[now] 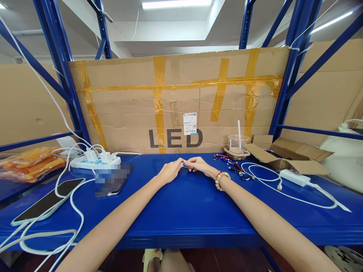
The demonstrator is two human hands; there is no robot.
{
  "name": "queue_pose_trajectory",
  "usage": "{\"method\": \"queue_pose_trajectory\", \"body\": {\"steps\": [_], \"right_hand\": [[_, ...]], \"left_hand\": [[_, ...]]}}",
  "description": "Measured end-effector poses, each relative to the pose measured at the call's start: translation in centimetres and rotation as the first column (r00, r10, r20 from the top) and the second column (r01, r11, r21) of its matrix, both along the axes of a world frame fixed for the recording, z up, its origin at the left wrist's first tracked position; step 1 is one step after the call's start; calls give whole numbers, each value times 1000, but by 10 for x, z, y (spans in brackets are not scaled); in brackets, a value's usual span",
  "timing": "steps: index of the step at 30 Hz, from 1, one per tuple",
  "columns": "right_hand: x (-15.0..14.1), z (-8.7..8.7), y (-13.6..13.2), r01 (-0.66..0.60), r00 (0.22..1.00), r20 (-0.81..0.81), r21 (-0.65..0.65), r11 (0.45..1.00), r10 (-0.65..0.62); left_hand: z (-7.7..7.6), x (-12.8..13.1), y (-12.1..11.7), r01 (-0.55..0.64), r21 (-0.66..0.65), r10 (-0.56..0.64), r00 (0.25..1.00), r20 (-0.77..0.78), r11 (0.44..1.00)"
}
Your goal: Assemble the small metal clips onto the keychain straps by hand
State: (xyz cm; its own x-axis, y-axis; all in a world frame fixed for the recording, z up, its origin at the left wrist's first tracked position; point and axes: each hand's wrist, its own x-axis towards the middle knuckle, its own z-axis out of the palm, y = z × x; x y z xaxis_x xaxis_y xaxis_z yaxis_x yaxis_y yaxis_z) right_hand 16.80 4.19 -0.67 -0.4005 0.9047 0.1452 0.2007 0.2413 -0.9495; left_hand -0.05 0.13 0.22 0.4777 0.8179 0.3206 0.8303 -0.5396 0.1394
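Observation:
Both hands meet over the middle of the blue shelf top [187,211], fingertips close together. My left hand [170,170] is closed in a pinch on one end of a small slim metallic piece [185,166]. At its other end, my right hand [199,165] pinches too, with a beaded bracelet [220,181] round the wrist. Fingers cover most of the piece, so its exact kind does not show. To the right of my right hand lie several small loose pieces [235,166] in red, blue and black with metal parts.
At right are a plastic cup [238,142] with a straw, an opened cardboard box [292,156] and a white adapter [295,177] with looped cable. Left hold a power strip [95,161], two phones and tangled white cables [76,211]. A large cardboard sheet [127,113] closes the back.

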Motion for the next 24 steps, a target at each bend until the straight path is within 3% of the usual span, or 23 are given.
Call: {"method": "queue_pose_trajectory", "body": {"steps": [5, 24], "right_hand": [[-1, 0, -1, -22, 1000, 20, 2, 1000, 22], [-2, 3, -6, -31, 996, 86, 19, 999, 29]], "left_hand": [[1, 1, -1, -45, 1, 45, 998, -38, 999], [-1, 1, 0, -12, -4, 12, 999, -38, 1000]]}}
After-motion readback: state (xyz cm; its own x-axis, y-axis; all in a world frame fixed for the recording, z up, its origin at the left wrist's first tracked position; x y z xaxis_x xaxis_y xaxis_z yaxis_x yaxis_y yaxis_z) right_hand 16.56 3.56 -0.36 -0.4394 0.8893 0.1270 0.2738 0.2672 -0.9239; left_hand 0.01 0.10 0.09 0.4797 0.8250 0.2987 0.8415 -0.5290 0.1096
